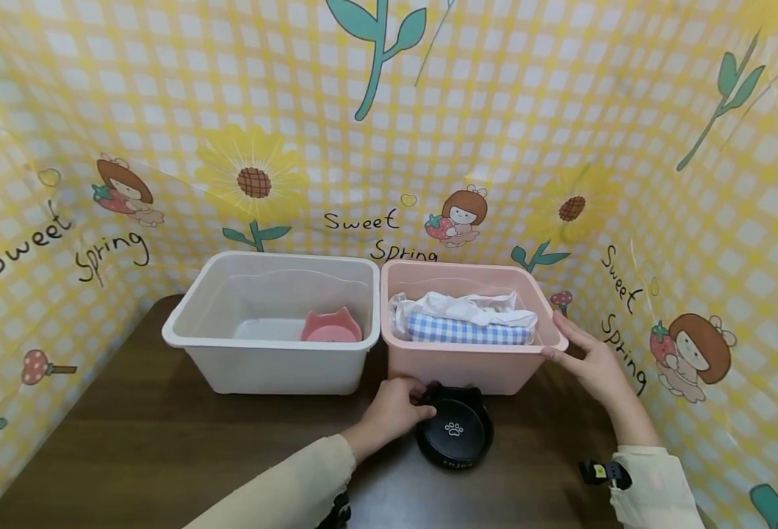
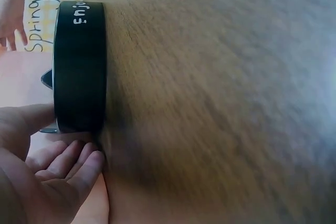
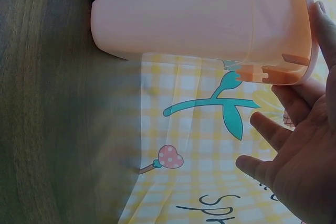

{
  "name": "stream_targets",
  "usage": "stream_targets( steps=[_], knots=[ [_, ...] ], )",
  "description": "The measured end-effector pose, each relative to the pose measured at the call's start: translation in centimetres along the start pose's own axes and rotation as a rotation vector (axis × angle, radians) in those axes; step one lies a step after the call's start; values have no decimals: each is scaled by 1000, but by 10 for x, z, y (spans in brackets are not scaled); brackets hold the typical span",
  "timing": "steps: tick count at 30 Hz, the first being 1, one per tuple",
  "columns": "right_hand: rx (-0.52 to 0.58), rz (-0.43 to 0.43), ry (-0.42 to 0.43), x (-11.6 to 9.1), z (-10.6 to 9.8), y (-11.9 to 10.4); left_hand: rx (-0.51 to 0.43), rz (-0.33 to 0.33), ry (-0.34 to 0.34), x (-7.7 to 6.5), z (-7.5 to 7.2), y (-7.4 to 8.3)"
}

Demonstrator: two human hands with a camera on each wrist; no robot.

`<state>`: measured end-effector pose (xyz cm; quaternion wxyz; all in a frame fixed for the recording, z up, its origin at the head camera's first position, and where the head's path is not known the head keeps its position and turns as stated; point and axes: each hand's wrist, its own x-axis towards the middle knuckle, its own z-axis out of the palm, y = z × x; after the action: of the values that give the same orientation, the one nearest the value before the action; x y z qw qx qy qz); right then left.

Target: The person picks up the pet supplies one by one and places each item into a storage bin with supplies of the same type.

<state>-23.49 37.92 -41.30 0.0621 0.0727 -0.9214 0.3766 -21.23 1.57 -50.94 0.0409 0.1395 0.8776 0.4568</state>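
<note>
- White bin (image 1: 276, 371) on the counter (image 1: 131, 448); pink bowl (image 1: 331, 325) inside, towards its right end;
- Left hand (image 1: 389, 413): grip pinching the black bowl (image 1: 455, 433) by its left edge, thumb over the rim, fingers outside;
- Black bowl just in front of the pink bin (image 1: 468, 373), paw print facing up;
- Pink bin beside the white bin; checked cloth bundle (image 1: 468, 328) inside;
- Right hand (image 1: 596, 371): grip loose, fingers spread; thumb and finger touch the pink bin's right rim

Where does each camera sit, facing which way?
On the head: looks forward and down at the pink bin; left hand, right hand, sleeves show.
On left wrist: looks along the table to a black bowl; both hands show.
On right wrist: sees the pink bin's outside; right hand shows.
Head and left wrist share the bowl.
</note>
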Motion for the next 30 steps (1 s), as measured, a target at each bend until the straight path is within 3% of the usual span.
stream_targets(
  steps=[8, 15, 21, 30],
  knots=[
    [-17, -7, -8, 0, 0, 2, 17, 51, 78, 4, 12, 1],
    [-32, -5, -11, -2, 1, 1, 13, 4, 169, 5, 20, 2],
    [-32, -3, -11, -3, 1, 2, 82, 21, 223, 3, 19, 5],
    [-12, -11, -3, -2, -1, -3, 141, 26, 213, -1, 12, 6]
  ],
)
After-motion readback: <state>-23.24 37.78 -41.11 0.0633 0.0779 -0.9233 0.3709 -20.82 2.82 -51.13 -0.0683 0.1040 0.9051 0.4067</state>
